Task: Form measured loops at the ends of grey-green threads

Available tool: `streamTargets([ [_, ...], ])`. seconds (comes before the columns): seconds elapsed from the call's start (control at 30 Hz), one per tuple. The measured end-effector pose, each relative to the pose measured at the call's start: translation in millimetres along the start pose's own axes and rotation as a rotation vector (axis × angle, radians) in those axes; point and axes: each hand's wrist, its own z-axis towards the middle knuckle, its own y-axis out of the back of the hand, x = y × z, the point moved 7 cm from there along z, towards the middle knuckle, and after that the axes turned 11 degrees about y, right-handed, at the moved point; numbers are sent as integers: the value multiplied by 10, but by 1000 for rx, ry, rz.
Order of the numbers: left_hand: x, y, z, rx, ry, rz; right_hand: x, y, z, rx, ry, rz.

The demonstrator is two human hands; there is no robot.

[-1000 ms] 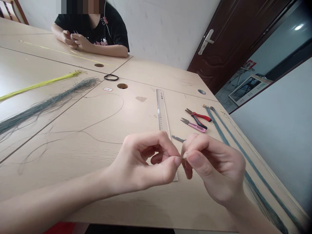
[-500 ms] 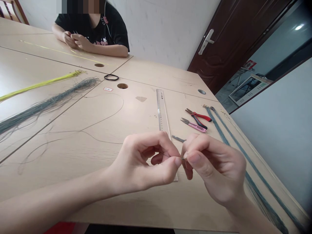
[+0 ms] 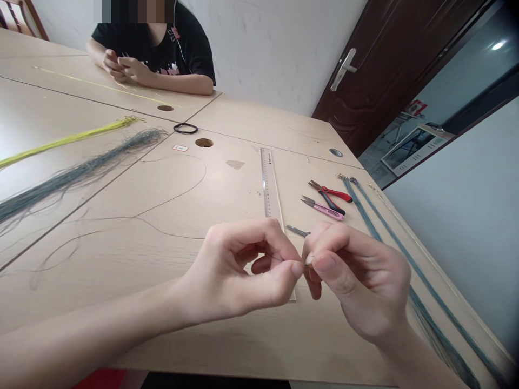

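Bench (image 3: pixel 170 346), pale wood. Blue-grey strands (image 3: pixel 363 209) along its right edge. Clear ruler (image 3: pixel 272 183) points toward the near edge, partly behind the left hand (image 3: pixel 239 270). Right hand (image 3: pixel 365 281) just beside the left, both inward of the near edge. Red-and-black pliers (image 3: pixel 338 195) lie between ruler and right edge. Thin thread (image 3: pixel 305 264): between the hands, above the bench; each grip clamped on it, thumb against finger. Finer detail too small to tell.

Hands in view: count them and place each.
4: left hand and right hand, pinching a fine strand in front; co-worker's right hand and co-worker's left hand, together across the table.
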Motion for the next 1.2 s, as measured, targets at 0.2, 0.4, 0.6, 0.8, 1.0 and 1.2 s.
streamTargets([
  [0.2,2,-3,-2,-9,16,-2,5,3,4,-2,5,4],
  [0.4,3,-2,-6,-7,14,-4,3,1,-1,0,12,-2],
  [0.6,8,-5,-2,3,12,-7,3,-2,3,-2,7,-1],
  [0.8,8,-2,-12,-8,10,-1,14,1,-3,1,8,3],
  [1.0,-1,-3,-5,-12,13,-5,16,-3,-2,-3,14,0],
  [1.2,-4,-5,-1,-7,5,7,1,-6,4,-1,12,3],
])
